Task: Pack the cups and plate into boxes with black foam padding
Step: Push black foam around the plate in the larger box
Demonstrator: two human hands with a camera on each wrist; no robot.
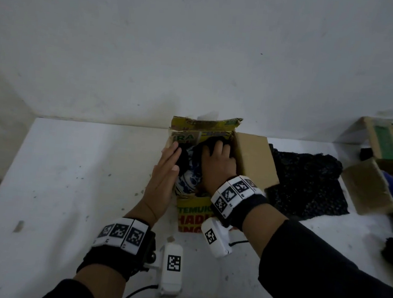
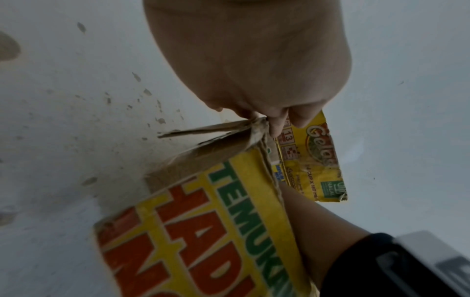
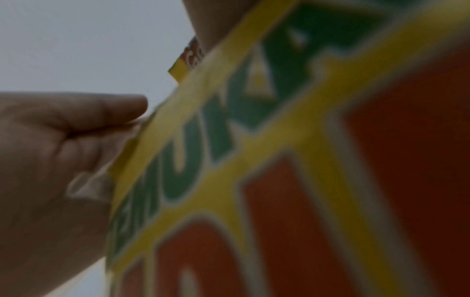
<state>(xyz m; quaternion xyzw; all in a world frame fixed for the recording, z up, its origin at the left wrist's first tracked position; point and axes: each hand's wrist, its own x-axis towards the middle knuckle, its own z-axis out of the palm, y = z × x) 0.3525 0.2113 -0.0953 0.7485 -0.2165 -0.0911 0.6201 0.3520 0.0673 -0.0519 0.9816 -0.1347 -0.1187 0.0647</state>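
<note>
Head view puts the blue-and-white cup [image 1: 191, 172] low inside the yellow printed box [image 1: 193, 211], lying between two dark wads of black foam [image 1: 212, 142]. Its glazed, rounded side shows only in the gap between your hands, and the rest is hidden. Your right hand [image 1: 216, 161] reaches into the box just right of the cup, its fingers [image 1: 218, 146] curled down over the foam at the far end. I judge you are tucking the padding around the cup so it cannot knock against the cardboard. Your left hand [image 1: 165, 170] lies flat along the box's left wall with straight, released fingers. In the left wrist view their tips [image 2: 276, 128] hook over the crumpled top edge, probably to brace the soft wall against the push from inside.

The box is thin corrugated card, torn and bent at its flaps, glossy yellow outside with red and green lettering. Just right of it, a plain brown flap [image 1: 253, 159] stands open. Beyond that flap a coarse, open-celled black foam sheet [image 1: 308, 182] lies flat on the white, speckled worktop [image 1: 65, 183]. Farther right sits a second cardboard box [image 1: 378, 182] holding something blue that I cannot identify.
</note>
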